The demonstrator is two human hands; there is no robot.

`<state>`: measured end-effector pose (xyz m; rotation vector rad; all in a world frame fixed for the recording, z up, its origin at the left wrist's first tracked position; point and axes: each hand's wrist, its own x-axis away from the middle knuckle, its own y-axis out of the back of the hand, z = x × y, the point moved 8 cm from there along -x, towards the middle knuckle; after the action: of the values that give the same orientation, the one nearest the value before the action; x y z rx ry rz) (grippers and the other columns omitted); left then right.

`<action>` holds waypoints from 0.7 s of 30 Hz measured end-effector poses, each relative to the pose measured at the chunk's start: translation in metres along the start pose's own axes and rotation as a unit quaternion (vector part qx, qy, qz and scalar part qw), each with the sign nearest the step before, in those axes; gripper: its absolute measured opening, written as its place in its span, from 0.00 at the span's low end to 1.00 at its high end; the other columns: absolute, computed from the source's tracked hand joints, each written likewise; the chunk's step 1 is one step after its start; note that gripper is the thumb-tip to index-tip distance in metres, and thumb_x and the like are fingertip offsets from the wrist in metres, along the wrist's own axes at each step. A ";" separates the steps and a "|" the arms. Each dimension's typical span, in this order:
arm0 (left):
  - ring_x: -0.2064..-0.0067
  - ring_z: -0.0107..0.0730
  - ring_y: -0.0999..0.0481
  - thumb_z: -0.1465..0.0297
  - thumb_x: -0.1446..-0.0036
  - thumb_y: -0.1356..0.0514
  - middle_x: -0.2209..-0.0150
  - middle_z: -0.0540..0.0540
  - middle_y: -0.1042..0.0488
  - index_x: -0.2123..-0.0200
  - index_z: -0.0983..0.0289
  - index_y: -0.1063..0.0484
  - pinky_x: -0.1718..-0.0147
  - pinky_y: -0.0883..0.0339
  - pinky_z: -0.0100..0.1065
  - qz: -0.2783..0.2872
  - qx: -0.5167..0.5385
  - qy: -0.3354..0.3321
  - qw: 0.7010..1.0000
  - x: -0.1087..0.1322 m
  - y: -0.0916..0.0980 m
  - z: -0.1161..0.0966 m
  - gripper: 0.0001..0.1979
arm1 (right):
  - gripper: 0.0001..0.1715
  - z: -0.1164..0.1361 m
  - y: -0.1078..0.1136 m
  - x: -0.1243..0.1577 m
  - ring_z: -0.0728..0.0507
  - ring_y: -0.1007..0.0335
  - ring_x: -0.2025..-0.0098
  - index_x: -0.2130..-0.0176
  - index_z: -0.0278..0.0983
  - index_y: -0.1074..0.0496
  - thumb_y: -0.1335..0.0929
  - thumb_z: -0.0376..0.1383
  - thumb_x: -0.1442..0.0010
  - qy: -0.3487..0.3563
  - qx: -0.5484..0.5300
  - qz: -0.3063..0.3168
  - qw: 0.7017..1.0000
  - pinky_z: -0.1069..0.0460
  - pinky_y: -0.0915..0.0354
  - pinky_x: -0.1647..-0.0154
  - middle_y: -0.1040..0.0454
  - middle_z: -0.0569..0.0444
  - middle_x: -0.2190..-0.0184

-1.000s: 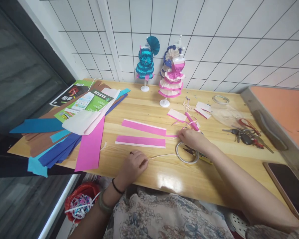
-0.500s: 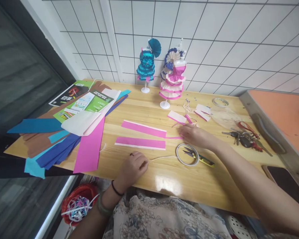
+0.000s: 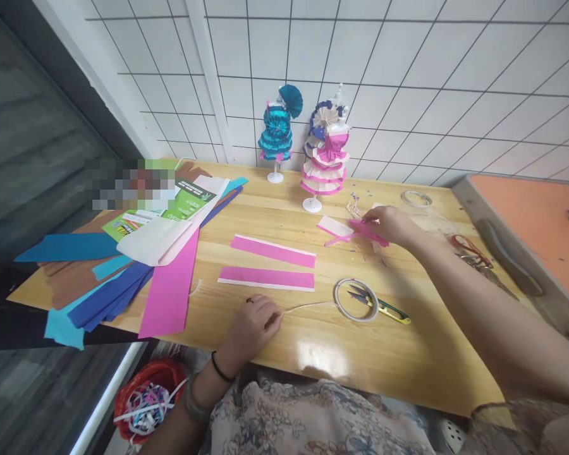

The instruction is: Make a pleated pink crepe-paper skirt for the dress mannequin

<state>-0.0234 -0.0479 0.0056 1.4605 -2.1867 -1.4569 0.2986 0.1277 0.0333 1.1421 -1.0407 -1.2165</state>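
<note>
My left hand (image 3: 253, 322) rests closed on the wooden table (image 3: 313, 344) near its front edge, pinching the end of a thin white strip (image 3: 308, 306) that runs right to a tape roll (image 3: 356, 299). My right hand (image 3: 389, 224) reaches to the back of the table and is closed on pink paper pieces (image 3: 367, 230) beside a white-and-pink scrap (image 3: 334, 225). Two long pink strips (image 3: 272, 249) (image 3: 267, 278) lie side by side between my hands. Small snips with a yellow-green handle (image 3: 384, 306) lie through the tape roll.
Two paper-dress figurines, a teal one (image 3: 275, 129) and a pink-white one (image 3: 323, 155), stand at the wall. Stacked coloured sheets (image 3: 123, 272) and booklets cover the table's left. Another tape ring (image 3: 416, 198) and keys (image 3: 474, 249) lie right. An orange-topped case (image 3: 535, 221) borders the table. A red basket (image 3: 145, 398) sits below.
My right hand has moved from beside the tape roll back and to the right, and now grips pink pieces near the figurines. The left hand has stayed put.
</note>
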 end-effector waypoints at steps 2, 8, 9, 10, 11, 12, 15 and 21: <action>0.68 0.31 0.31 0.79 0.47 0.46 0.74 0.52 0.30 0.74 0.63 0.36 0.66 0.36 0.35 0.001 0.004 0.001 1.000 0.000 0.000 0.000 0.07 | 0.14 0.002 -0.009 0.002 0.42 0.30 0.66 0.67 0.35 0.24 0.35 0.41 0.49 0.007 -0.008 0.018 1.000 0.52 0.39 0.67 0.24 0.46 0.65; 0.68 0.30 0.30 0.76 0.45 0.45 0.73 0.51 0.30 0.72 0.63 0.36 0.68 0.35 0.33 -0.017 0.019 0.032 0.999 0.000 0.005 0.005 0.05 | 0.10 0.002 -0.019 0.018 0.45 0.30 0.70 0.69 0.37 0.25 0.35 0.34 0.52 0.010 -0.028 0.043 0.999 0.54 0.39 0.70 0.24 0.51 0.70; 0.68 0.30 0.29 0.75 0.45 0.45 0.73 0.51 0.30 0.71 0.62 0.36 0.68 0.35 0.33 -0.018 0.023 0.046 0.999 0.001 0.004 0.008 0.04 | 0.09 0.002 -0.021 0.022 0.45 0.31 0.72 0.71 0.37 0.25 0.35 0.34 0.52 0.009 -0.031 0.048 0.998 0.54 0.40 0.72 0.24 0.52 0.73; 0.68 0.30 0.29 0.75 0.46 0.44 0.73 0.50 0.30 0.70 0.62 0.36 0.68 0.34 0.33 -0.020 0.028 0.060 0.998 0.002 0.004 0.011 0.03 | 0.08 0.004 -0.023 0.026 0.46 0.32 0.74 0.73 0.38 0.25 0.35 0.34 0.53 0.010 -0.034 0.052 0.998 0.54 0.40 0.72 0.25 0.53 0.76; 0.68 0.30 0.28 0.75 0.46 0.43 0.72 0.50 0.29 0.67 0.62 0.36 0.68 0.34 0.33 -0.022 0.035 0.074 0.996 0.003 0.003 0.014 0.04 | 0.07 0.006 -0.025 0.031 0.46 0.32 0.75 0.75 0.39 0.26 0.35 0.34 0.53 0.012 -0.040 0.056 0.998 0.54 0.40 0.73 0.26 0.53 0.77; 0.68 0.30 0.28 0.75 0.47 0.43 0.72 0.49 0.29 0.64 0.62 0.36 0.67 0.33 0.33 -0.024 0.044 0.085 0.995 0.005 0.002 0.017 0.06 | 0.06 0.009 -0.028 0.035 0.46 0.32 0.73 0.76 0.39 0.27 0.35 0.34 0.53 0.015 -0.046 0.056 0.997 0.54 0.40 0.72 0.25 0.53 0.76; 0.66 0.29 0.27 0.75 0.47 0.42 0.71 0.48 0.28 0.56 0.61 0.37 0.64 0.32 0.34 -0.022 0.075 0.116 0.990 0.008 -0.001 0.023 0.15 | 0.08 0.011 -0.034 0.045 0.44 0.30 0.69 0.75 0.39 0.27 0.36 0.31 0.53 0.002 -0.067 0.037 0.997 0.53 0.39 0.68 0.24 0.51 0.71; 0.66 0.28 0.26 0.71 0.44 0.43 0.70 0.49 0.28 0.47 0.61 0.40 0.61 0.32 0.34 -0.002 0.166 0.172 0.971 0.012 -0.003 0.031 0.21 | 0.07 -0.025 -0.029 0.055 0.47 0.35 0.81 0.71 0.36 0.30 0.37 0.35 0.49 -0.087 -0.138 0.000 0.987 0.54 0.41 0.78 0.30 0.55 0.84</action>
<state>-0.0454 -0.0371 -0.0172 1.6651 -2.2708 -0.7815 0.3240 0.0754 0.0006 0.8326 -0.9644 -1.4317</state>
